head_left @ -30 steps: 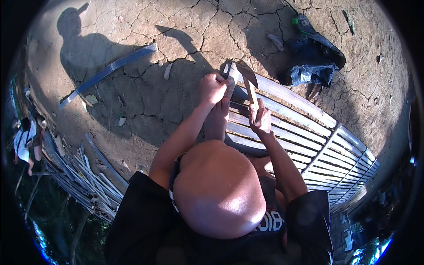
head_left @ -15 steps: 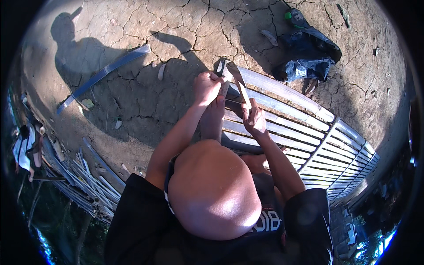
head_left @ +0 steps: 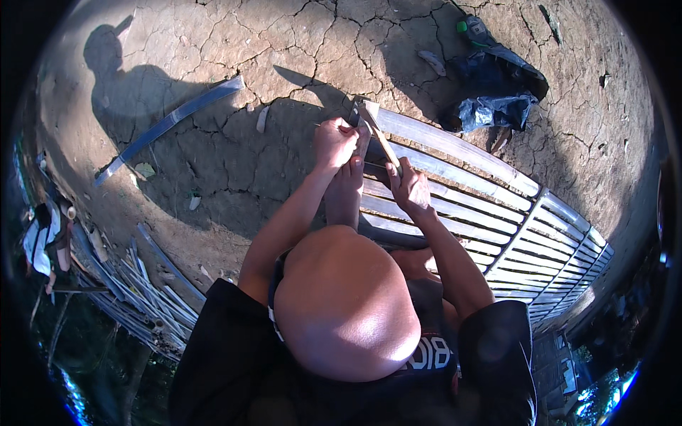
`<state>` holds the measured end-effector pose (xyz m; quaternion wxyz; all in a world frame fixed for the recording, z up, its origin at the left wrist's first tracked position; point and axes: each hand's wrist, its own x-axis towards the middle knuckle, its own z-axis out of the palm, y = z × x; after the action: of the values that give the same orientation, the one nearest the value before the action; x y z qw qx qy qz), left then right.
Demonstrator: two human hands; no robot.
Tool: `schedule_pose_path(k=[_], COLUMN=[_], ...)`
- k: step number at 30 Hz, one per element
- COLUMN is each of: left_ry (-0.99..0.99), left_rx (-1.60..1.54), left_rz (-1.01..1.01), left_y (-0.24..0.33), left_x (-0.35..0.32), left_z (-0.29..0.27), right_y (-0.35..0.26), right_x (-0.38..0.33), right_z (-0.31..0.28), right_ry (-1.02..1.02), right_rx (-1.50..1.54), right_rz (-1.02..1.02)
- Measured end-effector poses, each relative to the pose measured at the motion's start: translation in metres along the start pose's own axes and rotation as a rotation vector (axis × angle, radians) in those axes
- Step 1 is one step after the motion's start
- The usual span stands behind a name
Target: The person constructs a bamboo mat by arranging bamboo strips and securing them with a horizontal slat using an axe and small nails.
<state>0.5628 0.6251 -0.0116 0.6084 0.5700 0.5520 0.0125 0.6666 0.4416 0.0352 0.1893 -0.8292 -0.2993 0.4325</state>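
Observation:
My right hand (head_left: 410, 188) is closed round the near end of a long, narrow tool (head_left: 385, 145) that looks like a large knife. The tool slants up and left to the far left corner of a slatted bamboo panel (head_left: 455, 153), and a pointed, blade-shaped shadow lies on the ground beyond. Beside that corner, my left hand (head_left: 335, 144) is closed with its fingers pinched together. A thin sliver seems to stick out by its knuckles, but what it grips is too small to name. My bare foot (head_left: 345, 192) rests just below, against the panel's end.
A loose bamboo strip (head_left: 170, 122) lies on the cracked earth at the left. Beyond the panel are a crumpled black plastic bag (head_left: 490, 89) and a bottle with a green cap (head_left: 474, 30). Several cut strips (head_left: 142, 298) are heaped at lower left, near another person (head_left: 41, 238).
The tool's upper end has tilted, and its shadow has shifted right and slightly up. My left hand has moved very little; the right keeps its grip, a touch lower.

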Motion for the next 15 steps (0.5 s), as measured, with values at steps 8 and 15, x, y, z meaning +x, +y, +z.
schedule_pose_path(k=[8,15], left_ry=[0.009,0.112], left_rx=[-0.026,-0.194], left_rz=[0.110,-0.034], left_y=[-0.001,-0.011], left_x=[-0.010,-0.013], left_z=[-0.002,-0.024], right_y=[0.022,0.055], right_x=[0.004,0.054], right_z=[-0.046,-0.125], right_ry=[0.134,0.416], right_rx=[-0.044,-0.427], right_rz=[0.040,-0.176])
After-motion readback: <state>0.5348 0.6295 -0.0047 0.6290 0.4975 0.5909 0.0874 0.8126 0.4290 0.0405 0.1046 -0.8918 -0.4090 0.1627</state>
